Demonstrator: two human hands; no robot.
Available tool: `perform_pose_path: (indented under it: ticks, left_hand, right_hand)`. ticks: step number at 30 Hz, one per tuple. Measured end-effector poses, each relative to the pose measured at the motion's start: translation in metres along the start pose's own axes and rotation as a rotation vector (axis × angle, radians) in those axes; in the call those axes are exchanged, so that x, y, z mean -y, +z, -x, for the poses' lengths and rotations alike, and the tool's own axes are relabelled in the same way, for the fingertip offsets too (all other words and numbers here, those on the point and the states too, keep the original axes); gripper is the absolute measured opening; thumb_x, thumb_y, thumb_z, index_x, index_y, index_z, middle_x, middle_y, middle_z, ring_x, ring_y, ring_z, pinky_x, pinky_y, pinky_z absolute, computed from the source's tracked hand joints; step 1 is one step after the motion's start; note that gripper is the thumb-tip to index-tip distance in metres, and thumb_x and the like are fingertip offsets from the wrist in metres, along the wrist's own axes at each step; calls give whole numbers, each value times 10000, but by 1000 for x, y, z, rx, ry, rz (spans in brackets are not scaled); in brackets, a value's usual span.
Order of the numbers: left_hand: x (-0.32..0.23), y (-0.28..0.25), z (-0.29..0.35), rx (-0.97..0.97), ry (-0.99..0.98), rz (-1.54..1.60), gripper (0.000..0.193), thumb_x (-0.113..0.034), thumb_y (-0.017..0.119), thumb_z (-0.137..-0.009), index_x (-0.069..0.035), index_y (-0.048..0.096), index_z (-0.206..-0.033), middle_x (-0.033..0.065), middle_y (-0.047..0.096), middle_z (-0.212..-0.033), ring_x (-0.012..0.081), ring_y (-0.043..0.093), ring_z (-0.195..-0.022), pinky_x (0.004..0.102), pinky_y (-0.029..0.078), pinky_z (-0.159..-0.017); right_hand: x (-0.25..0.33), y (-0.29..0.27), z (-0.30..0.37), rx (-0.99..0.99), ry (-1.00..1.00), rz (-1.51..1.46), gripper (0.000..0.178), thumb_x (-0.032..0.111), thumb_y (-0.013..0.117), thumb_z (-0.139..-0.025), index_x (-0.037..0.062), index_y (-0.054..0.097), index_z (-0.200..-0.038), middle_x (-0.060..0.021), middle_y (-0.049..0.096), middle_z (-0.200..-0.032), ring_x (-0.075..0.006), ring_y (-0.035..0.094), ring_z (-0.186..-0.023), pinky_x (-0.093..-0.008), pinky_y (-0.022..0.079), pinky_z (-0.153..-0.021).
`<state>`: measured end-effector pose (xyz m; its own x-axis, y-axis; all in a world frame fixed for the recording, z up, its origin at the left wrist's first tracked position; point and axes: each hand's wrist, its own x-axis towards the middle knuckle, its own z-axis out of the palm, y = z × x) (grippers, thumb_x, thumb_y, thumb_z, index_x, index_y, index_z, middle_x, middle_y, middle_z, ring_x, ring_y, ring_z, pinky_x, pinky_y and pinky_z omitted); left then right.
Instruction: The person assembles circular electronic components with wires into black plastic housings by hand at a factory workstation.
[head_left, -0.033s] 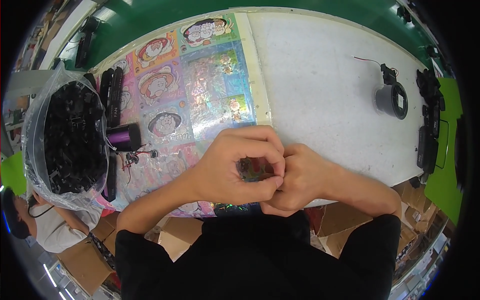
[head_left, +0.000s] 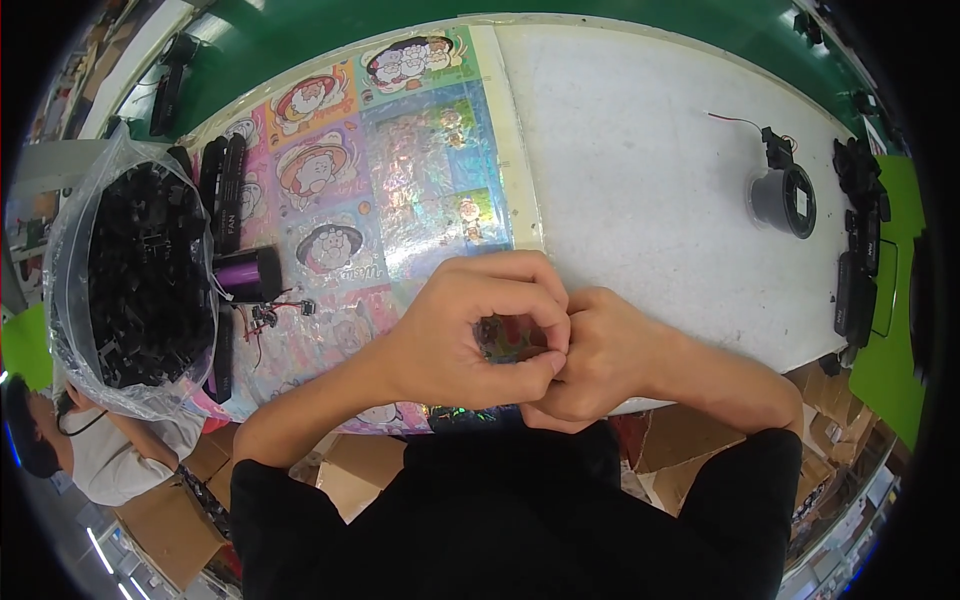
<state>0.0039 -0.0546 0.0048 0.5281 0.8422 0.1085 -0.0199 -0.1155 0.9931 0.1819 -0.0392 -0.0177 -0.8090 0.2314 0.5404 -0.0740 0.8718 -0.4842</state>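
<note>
My left hand (head_left: pixel 490 325) is curled into a ring, its fingertips and thumb meeting against my right hand (head_left: pixel 590 355). The right one is closed like a fist with its fingers bent under. Whatever lies between them, if anything, is hidden or too small to name. Both hands are at the near edge of the table, over the border between a shiny sheet printed with cartoon figures (head_left: pixel 330 245) and the bare white tabletop (head_left: pixel 630 200). Through the ring of my left fingers, patches of dark and reddish colour show.
At the left stands a clear plastic bag (head_left: pixel 75 280) of small black parts (head_left: pixel 150 270). Beside it are black bars (head_left: pixel 232 190), a purple-black cylinder (head_left: pixel 248 275) and small wired parts (head_left: pixel 265 318). A dark round device (head_left: pixel 785 203) with wires sits right. Another person (head_left: pixel 135 460) is at lower left.
</note>
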Motion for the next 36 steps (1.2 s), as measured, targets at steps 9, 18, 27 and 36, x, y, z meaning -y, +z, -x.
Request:
perform_pose_path:
  ticks: [9,18,27,36]
  left_hand:
    - [4,3,-2,-15,94,-96,108,-7,633,-628,-23,567,-713,66,529,-747,195,528,-630,286,421,-560]
    - [3,1,1,44,46,-131,96,-9,604,-642,-13,565,-730,85,552,-823,183,528,-693,266,426,-615]
    - [1,0,-1,59,20,-88,99,-7,609,-635,-20,578,-729,86,561,-827,192,536,-705,276,433,-627]
    - [3,0,0,63,35,-149,108,-11,601,-611,-18,564,-713,88,554,-807,208,525,-699,287,429,-618]
  right_hand:
    - [-1,4,3,11,-17,4,238,182,621,-588,115,465,-422,-3,411,-421,-191,475,-390,-316,408,-392]
    - [1,5,2,19,9,10,222,186,625,-588,119,481,-433,-1,428,-434,-188,492,-416,-317,406,-393]
    - [0,4,4,27,3,-29,222,194,629,-600,120,492,-442,1,430,-435,-190,487,-408,-320,409,-393]
    - [1,7,4,27,7,-6,248,198,619,-617,118,479,-429,1,429,-433,-184,492,-418,-317,404,-391]
